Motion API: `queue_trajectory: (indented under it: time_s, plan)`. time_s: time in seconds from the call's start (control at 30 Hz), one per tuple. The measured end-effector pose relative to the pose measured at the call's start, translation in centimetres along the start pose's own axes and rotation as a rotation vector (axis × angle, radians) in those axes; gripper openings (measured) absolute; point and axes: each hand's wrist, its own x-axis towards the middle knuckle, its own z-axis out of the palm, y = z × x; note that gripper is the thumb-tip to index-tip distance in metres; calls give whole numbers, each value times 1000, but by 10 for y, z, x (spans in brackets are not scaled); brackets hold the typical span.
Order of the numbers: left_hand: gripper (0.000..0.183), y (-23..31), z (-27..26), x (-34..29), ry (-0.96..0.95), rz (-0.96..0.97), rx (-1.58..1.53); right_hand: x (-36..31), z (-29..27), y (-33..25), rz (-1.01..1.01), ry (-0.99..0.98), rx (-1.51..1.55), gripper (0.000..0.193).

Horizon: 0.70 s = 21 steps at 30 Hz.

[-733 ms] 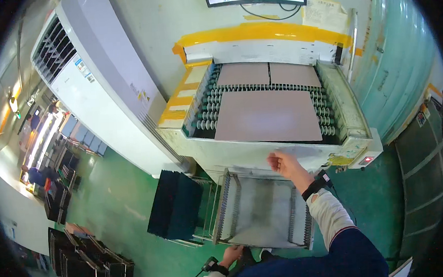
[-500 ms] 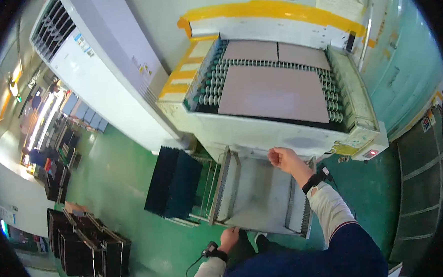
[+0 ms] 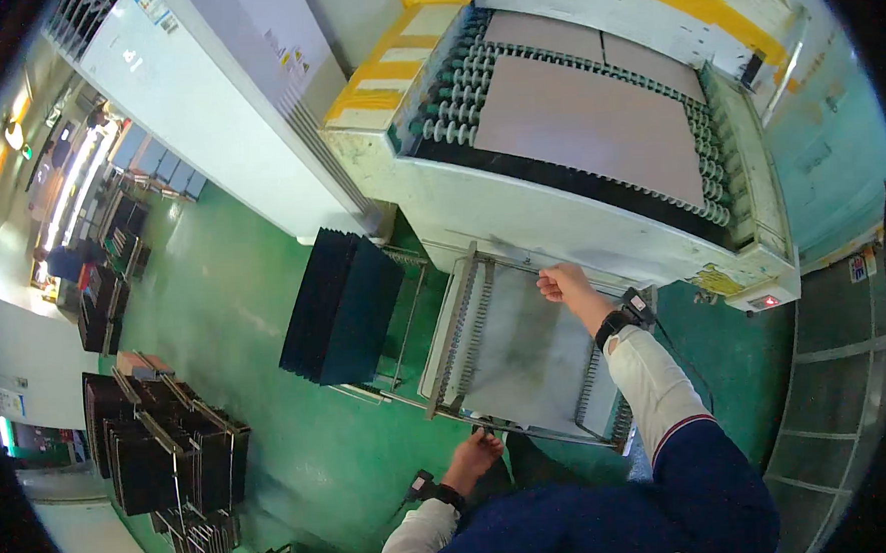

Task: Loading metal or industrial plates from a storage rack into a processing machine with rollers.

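Note:
In front of me stands a metal rack [image 3: 450, 338] with toothed, spring-like side rails and a pale grey flat panel [image 3: 532, 357] inside it. My right hand [image 3: 562, 282] is closed at the far rail of this rack, its fingers curled. At the near rail is my left hand [image 3: 475, 455], fingers bent around the bar and partly hidden. Just left of the rack, a stack of dark upright panels [image 3: 339, 307] sits in a second metal frame. Beyond the rack, a roller conveyor machine [image 3: 570, 208] carries a large pinkish-grey board [image 3: 590, 124].
Two more boards lie farther back on the rollers. A tall white air conditioner [image 3: 224, 108] rises at the left of the machine. Racks of dark panels [image 3: 166, 441] stand on the green floor at lower left. A grey mesh panel [image 3: 835, 386] is at right.
The view has shifted, so the machine and rack sit higher in the picture. My right hand has come to the far rail; my left hand remains at the near rail.

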Motion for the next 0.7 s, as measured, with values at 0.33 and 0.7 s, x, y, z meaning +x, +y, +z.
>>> queue_trajectory:
  time_s: [0.33,0.7]
  plan:
    - [43,28,4,-35,263,98,919,95,63,32,-171,147,-582,23]
    - [32,2,-19,23,222,660,1752,183,-20,73,-602,355,-1190,21]
